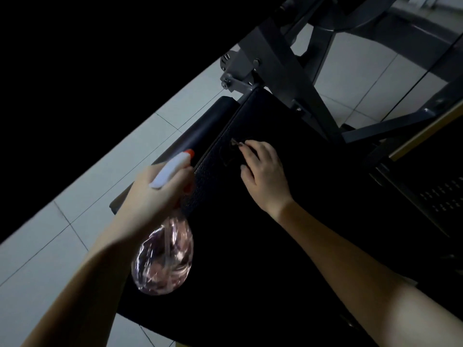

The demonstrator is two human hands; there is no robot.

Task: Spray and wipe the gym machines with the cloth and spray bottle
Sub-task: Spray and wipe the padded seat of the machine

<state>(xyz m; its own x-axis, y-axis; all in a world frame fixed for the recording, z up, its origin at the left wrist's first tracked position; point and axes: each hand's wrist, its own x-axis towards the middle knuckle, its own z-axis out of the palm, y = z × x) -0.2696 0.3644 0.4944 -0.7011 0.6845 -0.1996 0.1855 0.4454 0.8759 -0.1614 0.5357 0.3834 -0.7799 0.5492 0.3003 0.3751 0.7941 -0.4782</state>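
L hand gripped spray bottle, nozzle at seat pad; R hand lay on pad, grip unclear. Recommended: mist lightly, wipe w/ overlapping strokes.

I could read no lettering, brand or number on my spray bottle, the seat pad or the machine frame

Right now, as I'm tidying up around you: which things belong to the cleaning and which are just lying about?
Job: spray bottle in left hand; right hand on black seat pad (cloth too dark to see).
Just there: foam roller, grey frame, tiled floor, perforated panel.
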